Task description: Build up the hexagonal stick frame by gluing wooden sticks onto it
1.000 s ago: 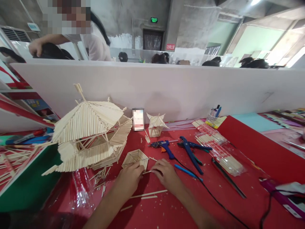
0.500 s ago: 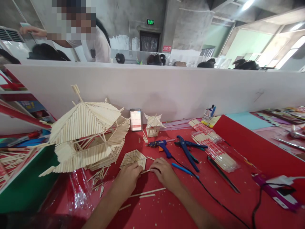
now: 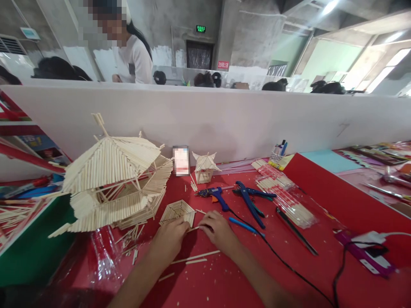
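A short thin wooden stick [image 3: 194, 229] spans the gap between my two hands, low over the red table. My left hand [image 3: 173, 234] is closed on its left end, close against the near edge of a hexagonal panel of wooden sticks [image 3: 180, 208]. At the other end, the fingers of my right hand [image 3: 217, 229] pinch the stick; their tips are partly hidden. Loose sticks [image 3: 201, 256] lie on the table just below my hands. Behind my right hand is a blue glue gun [image 3: 216, 196] with a black cord.
A large stick-built pavilion [image 3: 109, 171] stands at left, a small one [image 3: 205, 167] at the back beside a phone [image 3: 181, 161]. Blue cutters [image 3: 250, 203], a blue pen [image 3: 245, 226], bagged sticks [image 3: 285, 196] and a purple power strip [image 3: 366, 254] lie rightward. A white partition [image 3: 224, 111] runs behind.
My hands keep nearly the same hold on the stick. The whole view has shifted slightly. Beyond the partition, a person has lowered an outstretched arm.
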A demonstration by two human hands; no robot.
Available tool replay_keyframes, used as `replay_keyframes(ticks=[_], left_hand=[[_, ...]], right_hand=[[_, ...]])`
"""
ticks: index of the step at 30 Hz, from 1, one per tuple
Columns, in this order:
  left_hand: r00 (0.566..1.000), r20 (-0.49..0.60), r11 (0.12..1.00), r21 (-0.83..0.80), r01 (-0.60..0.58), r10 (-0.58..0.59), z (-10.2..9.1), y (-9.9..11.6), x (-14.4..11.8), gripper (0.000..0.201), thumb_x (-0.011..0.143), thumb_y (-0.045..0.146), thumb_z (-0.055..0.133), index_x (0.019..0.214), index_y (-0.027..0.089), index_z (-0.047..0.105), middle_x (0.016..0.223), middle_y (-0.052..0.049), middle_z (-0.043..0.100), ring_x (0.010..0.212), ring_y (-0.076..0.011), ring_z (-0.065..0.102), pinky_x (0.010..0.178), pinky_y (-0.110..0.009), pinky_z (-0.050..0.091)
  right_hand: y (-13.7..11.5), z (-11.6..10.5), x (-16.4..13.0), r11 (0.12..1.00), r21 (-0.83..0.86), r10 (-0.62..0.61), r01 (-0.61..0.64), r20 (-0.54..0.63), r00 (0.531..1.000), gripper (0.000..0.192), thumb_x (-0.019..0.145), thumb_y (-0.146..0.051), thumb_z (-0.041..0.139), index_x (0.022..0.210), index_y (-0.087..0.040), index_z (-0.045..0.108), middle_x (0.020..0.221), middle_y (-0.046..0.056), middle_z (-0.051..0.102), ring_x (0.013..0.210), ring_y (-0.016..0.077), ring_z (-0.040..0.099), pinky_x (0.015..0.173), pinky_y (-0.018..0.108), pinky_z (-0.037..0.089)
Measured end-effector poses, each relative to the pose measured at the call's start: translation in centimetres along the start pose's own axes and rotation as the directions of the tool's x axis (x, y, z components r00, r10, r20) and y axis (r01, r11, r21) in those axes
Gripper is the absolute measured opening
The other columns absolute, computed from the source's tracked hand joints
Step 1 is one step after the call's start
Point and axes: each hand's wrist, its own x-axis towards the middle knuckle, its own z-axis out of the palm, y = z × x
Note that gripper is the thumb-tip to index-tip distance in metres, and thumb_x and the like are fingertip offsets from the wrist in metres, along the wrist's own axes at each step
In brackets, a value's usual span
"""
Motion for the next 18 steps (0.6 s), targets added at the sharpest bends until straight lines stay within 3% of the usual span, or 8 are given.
replay_keyframes(ticks=[5, 9, 13, 18], left_hand=[[1.0, -0.018, 1.0, 0.023, 0.015, -0.014, -0.2, 0.0, 0.0, 0.03, 0.09, 0.005, 0.042, 0.091, 0.02, 0.068, 0.093, -0.006, 0.069, 0.09, -0.021, 0.064, 0.075, -0.03, 0.044], [0.999, -0.036, 1.0, -0.001, 0.001, -0.001, -0.1, -0.4, 0.0, 0.028, 0.089, 0.005, 0.044, 0.091, 0.02, 0.068, 0.093, -0.006, 0.069, 0.092, -0.0216, 0.065, 0.076, -0.03, 0.043], [0.999, -0.044, 0.999, -0.04, 0.001, -0.003, 0.0, -0.6, 0.0, 0.023, 0.087, 0.006, 0.049, 0.086, 0.02, 0.068, 0.09, -0.005, 0.069, 0.089, -0.0209, 0.065, 0.074, -0.029, 0.043], [0.998, -0.052, 0.994, -0.105, 0.04, -0.045, 0.2, -0.7, 0.1, 0.021, 0.082, 0.005, 0.055, 0.083, 0.021, 0.068, 0.09, -0.003, 0.07, 0.088, -0.0203, 0.064, 0.074, -0.029, 0.042]], right_hand=[[-0.3, -0.8, 0.2, 1.0, -0.022, 0.011, -0.011, -0.006, 1.0, 0.01, 0.088, -0.013, 0.067, 0.092, -0.021, 0.071, 0.092, 0.004, 0.068, 0.09, 0.0199, 0.06, 0.082, 0.03, 0.048], [0.5, -4.0, -0.1, 0.97, -0.218, 0.105, -0.104, -0.009, 0.994, 0.009, 0.09, -0.015, 0.064, 0.096, -0.02, 0.069, 0.098, 0.007, 0.069, 0.096, 0.0231, 0.061, 0.089, 0.034, 0.048], [1.9, -7.5, -1.3, 0.869, -0.446, 0.27, -0.214, 0.066, 0.961, 0.009, 0.091, -0.02, 0.062, 0.096, -0.019, 0.068, 0.098, 0.009, 0.07, 0.097, 0.0272, 0.064, 0.083, 0.036, 0.048], [2.3, -8.6, -2.4, 0.859, -0.464, 0.323, -0.217, 0.161, 0.933, 0.01, 0.09, -0.017, 0.058, 0.092, -0.018, 0.067, 0.097, 0.011, 0.07, 0.095, 0.0272, 0.065, 0.081, 0.035, 0.047]])
